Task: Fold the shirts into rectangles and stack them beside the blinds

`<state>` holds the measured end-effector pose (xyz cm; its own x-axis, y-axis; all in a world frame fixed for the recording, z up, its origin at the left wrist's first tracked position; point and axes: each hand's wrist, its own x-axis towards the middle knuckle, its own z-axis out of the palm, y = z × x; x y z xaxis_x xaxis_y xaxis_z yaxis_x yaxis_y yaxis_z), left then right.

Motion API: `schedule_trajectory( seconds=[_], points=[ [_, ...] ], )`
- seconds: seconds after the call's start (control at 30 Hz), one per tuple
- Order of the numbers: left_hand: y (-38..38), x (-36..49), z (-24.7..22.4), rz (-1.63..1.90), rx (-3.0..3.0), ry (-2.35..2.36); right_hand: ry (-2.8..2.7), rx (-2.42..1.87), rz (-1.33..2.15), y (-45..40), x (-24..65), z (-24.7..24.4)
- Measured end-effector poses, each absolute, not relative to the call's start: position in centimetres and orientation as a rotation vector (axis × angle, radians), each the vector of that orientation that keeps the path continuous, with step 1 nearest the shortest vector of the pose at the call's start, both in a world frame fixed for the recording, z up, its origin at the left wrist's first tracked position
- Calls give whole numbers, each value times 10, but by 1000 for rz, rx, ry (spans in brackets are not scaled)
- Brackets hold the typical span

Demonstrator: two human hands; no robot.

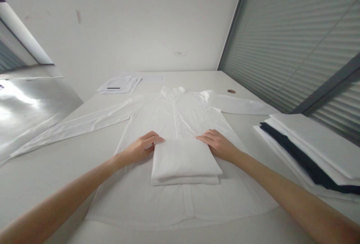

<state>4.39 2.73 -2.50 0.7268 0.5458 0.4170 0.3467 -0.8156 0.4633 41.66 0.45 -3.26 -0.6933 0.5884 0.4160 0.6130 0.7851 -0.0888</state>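
A white button-front shirt (152, 118) lies spread face up, its collar (173, 92) at the far end and its sleeves reaching out to both sides. On its lower middle rests a neatly folded piece of white cloth (184, 157), in a thick flat rectangle. My left hand (141, 147) pinches the far left corner of this bundle, with fingers curled. At the opposite far corner, my right hand (219, 145) holds the edge between thumb and fingers. The undersides of both grips are hidden.
To the right, near the window blinds (287, 30), sits a stack of folded white garments (317, 139) with a dark one (292, 157) among them. Papers (119, 84) lie at the table's far left. A round hole (231, 91) pierces the far right tabletop.
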Motion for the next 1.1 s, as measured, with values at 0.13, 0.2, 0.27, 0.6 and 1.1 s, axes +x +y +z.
schedule_trajectory(
  seconds=[0.13,0.2,0.27,0.6,1.1],
  points=[
    [28,41,-34,908,2574,642,-2571,-883,-168,2,417,-30],
    [27,41,-36,971,2585,649,-2589,-870,-215,1,418,-28],
    [26,41,-36,1009,2595,655,-2593,-865,-245,0,419,-28],
    [19,40,-20,960,2566,635,-2647,-811,-276,-3,419,-21],
    [-62,91,14,239,3055,441,-2224,-1166,424,-34,335,30]
  ],
)
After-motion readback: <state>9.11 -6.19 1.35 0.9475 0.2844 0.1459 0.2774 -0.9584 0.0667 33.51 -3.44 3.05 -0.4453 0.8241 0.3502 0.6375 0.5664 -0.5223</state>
